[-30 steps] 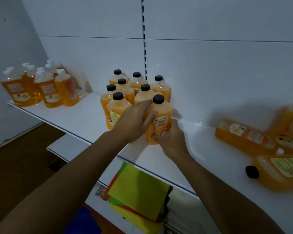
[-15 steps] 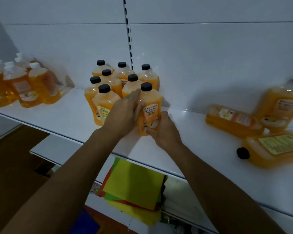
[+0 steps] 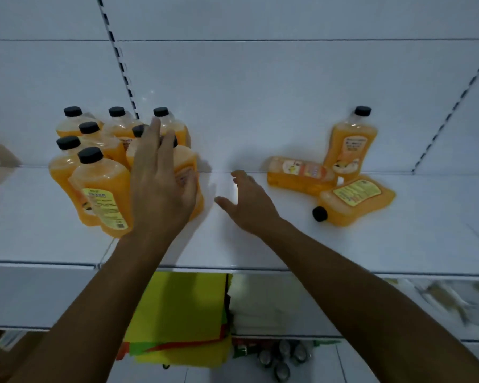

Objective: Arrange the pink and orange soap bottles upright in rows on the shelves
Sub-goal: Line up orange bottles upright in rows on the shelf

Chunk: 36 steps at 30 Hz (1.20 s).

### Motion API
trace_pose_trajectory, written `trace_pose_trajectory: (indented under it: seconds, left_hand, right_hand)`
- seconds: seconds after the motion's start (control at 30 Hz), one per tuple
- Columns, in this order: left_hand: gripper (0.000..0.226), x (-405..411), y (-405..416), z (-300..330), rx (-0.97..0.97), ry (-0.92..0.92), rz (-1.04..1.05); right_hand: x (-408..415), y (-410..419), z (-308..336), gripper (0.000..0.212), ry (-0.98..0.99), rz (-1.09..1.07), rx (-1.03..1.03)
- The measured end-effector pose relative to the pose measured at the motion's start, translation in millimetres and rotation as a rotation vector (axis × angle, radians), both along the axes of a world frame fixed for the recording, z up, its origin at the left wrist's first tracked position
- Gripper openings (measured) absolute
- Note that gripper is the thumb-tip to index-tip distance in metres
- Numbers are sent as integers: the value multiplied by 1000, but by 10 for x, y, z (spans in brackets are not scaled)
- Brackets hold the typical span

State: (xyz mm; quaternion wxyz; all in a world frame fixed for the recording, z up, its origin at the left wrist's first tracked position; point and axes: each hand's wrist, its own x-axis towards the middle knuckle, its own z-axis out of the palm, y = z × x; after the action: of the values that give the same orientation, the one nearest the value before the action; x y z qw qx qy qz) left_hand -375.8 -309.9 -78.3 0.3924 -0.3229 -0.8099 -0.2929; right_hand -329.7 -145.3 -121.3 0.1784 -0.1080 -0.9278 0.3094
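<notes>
Several orange soap bottles with black caps stand upright in rows at the left of the white shelf (image 3: 260,244); the front left bottle (image 3: 103,189) shows a yellow label. My left hand (image 3: 161,183) lies with straight fingers against the front right bottle (image 3: 188,172) of that group. My right hand (image 3: 249,203) hovers open over the bare shelf, holding nothing. To the right, one orange bottle (image 3: 349,142) leans upright against the back wall, and two more lie on their sides: one at the back (image 3: 299,172), one in front (image 3: 354,200) with its cap pointing left.
A lower shelf holds a stack of yellow, green and red cloths (image 3: 183,313) and white folded items (image 3: 263,302). Small cans (image 3: 280,357) sit below. Slotted shelf uprights (image 3: 122,64) run up the white back wall.
My right hand has let go of the front right bottle and moved right over the shelf. My left hand's fingers have straightened against the bottle. The view has swung right.
</notes>
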Motion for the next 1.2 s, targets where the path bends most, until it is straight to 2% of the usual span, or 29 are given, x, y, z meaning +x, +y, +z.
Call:
trace_pose_trajectory:
  seconds: [0.1, 0.3, 0.6, 0.7, 0.83, 0.97, 1.1, 1.2]
  left_hand:
    - [55, 98, 311, -53, -51, 102, -113]
    - [61, 403, 1079, -330, -219, -156, -366]
    - [72, 881, 1968, -673, -401, -488, -435]
    - [75, 941, 2113, -740, -408, -570, -418]
    - [72, 921, 2130, -733, -355, -633, -462]
    - [66, 936, 2008, -621, -243, -719, -511]
    - [60, 926, 1747, -389, -62, -671, -448]
    - [65, 822, 1567, -103, 101, -649, -344]
  right_hand:
    - [210, 249, 69, 59, 67, -72, 59]
    - [705, 828, 231, 48, 162, -191, 158]
    - [1290, 1957, 93, 41, -14, -368, 186]
    - [1407, 2222, 31, 50, -148, -339, 177]
    - [1486, 2312, -33, 62, -236, -198, 82]
    - [1463, 2256, -113, 75, -177, -155, 141]
    - [1423, 2090, -39, 64, -73, -150, 248]
    - [1316, 1789, 49, 65, -44, -87, 119]
